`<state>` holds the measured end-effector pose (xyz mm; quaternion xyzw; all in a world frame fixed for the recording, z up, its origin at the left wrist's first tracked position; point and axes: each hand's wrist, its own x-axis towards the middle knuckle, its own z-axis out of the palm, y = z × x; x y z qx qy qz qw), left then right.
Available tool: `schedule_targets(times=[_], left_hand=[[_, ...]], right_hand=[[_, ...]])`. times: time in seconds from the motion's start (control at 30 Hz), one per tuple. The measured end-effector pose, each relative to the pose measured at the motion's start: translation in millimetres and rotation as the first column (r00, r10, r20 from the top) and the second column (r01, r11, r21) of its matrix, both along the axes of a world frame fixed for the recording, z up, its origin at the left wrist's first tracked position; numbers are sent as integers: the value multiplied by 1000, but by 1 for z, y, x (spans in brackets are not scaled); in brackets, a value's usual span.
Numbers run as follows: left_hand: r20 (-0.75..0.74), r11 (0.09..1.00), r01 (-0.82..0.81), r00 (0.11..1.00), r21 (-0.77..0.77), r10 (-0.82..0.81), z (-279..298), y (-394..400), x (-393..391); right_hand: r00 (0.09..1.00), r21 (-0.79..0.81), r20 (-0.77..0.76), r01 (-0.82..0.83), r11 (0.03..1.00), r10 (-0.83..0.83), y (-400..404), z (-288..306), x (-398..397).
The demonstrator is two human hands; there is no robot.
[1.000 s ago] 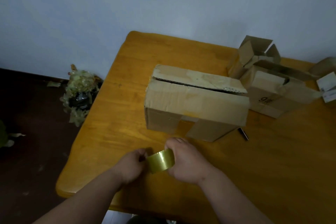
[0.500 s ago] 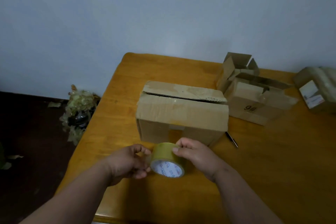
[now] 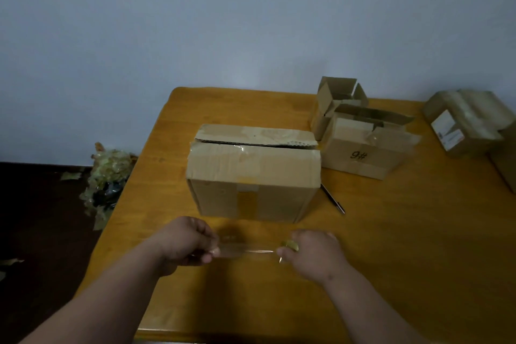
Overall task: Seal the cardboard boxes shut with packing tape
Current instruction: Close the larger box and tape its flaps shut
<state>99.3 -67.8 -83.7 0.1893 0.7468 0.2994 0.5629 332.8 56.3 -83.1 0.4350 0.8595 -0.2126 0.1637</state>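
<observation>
- Between the hands, above the table [image 3: 391, 232], a clear tape strip [image 3: 245, 251] stretches.
- Left hand [image 3: 185, 243] pinches its free end; right hand [image 3: 312, 253] grips the tape roll [image 3: 290, 245].
- Just behind stands the large cardboard box [image 3: 252, 173], flaps folded down.

A large cardboard box [image 3: 252, 176] is seen on a wooden table [image 3: 391, 246], its top flaps folded down but parted along a dark seam. In front of this box, a clear strip of tape [image 3: 245, 250] is held stretched between two hands: its free end is pinched by the left hand [image 3: 187, 243], and the tape roll [image 3: 289, 246] is gripped by the right hand [image 3: 312, 253], mostly hidden by the fingers. Just right of the box a pen [image 3: 333, 200] is laid on the table. Behind and to its right, two smaller boxes stand with flaps open, the nearer one [image 3: 363, 148] marked "9#". Further right, a taped parcel [image 3: 466, 121] is placed.
</observation>
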Motion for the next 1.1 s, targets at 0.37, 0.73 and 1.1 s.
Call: schedule_targets(times=[0.37,0.73,1.1], left_hand=[[-134,994,-94,986,64,101,-7,4,12],[-510,990,60,860,125,13,-15,14,26],[-425,997,4,905,80,31,-37,1,18]], right_hand=[[996,81,-86,36,996,-29,5,-16,11],[980,359,-166,166,919,-113,-14,-60,-2],[981,68,-190,48,997,-34,-15,-83,7]])
